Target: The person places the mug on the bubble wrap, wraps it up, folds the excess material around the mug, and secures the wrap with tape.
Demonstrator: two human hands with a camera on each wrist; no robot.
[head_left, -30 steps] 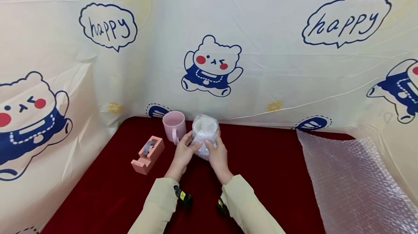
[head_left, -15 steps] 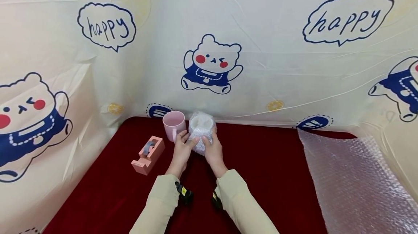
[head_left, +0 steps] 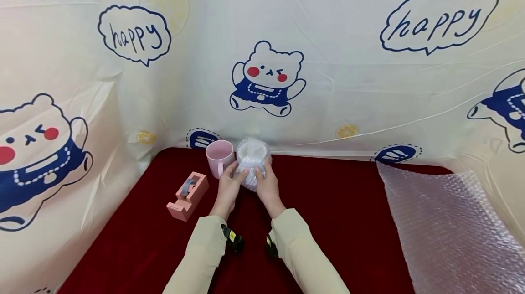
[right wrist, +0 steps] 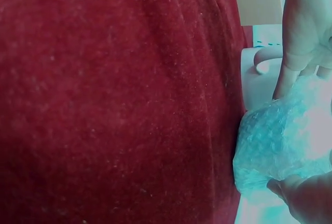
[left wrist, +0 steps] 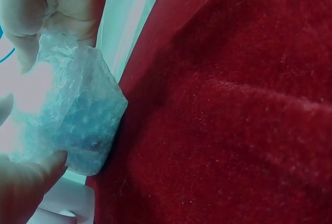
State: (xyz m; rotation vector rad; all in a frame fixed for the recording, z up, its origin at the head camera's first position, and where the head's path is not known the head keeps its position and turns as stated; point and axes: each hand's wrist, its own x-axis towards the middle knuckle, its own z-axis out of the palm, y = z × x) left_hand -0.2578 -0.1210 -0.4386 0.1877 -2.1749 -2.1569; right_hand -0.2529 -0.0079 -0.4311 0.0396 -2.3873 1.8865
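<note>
A bundle wrapped in bubble wrap (head_left: 252, 152) is at the back of the table, just right of the pink mug (head_left: 216, 159). My left hand (head_left: 226, 194) grips its left side, thumb on the near face. From the right my right hand (head_left: 269, 190) holds it the same way. The left wrist view shows the bundle's bubbly side (left wrist: 85, 112) low against the red cloth, between both hands. In the right wrist view the mug (right wrist: 254, 84) appears close behind the left hand's fingers. What lies inside the wrap is hidden; a pale round rim shows through on top.
A pink tape dispenser (head_left: 188, 197) with a grey roll stands left of my left hand. A large sheet of bubble wrap (head_left: 447, 230) covers the right side of the red table (head_left: 336, 212). A printed white curtain (head_left: 336, 98) rises directly behind the table's back edge.
Both hands have moved the bundle slightly away from me and to the left, closer to the mug. Over the last half second it has barely shifted. The hold is the same.
</note>
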